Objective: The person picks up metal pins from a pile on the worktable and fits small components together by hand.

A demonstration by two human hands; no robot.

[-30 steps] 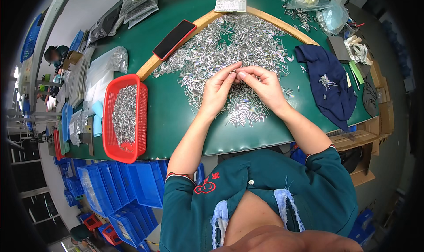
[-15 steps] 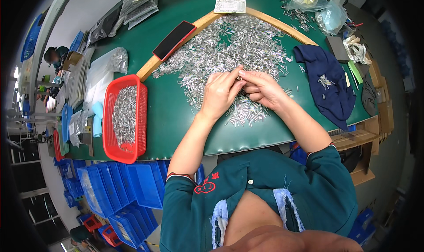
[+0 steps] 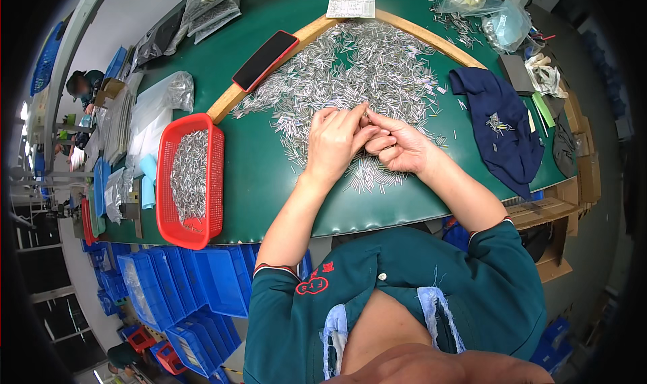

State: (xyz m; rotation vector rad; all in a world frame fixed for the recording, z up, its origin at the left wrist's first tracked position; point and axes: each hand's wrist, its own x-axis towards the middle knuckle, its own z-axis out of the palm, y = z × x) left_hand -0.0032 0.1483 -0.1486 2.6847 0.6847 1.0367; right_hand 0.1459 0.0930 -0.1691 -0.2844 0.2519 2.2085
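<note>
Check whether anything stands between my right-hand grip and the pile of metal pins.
Nothing visible does: your right-hand grip appears over the near part of the pile of metal pins. The wooden strips border the pile's far side, beyond your hand.

Pinched piece (image 3: pixel 364 118) — too small to tell, table (image 3: pixel 286 7) cut off above

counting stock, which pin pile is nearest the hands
The large heap, under the left hand and right hand; others lie in the red basket, on navy cloth, near plastic bags.
</note>
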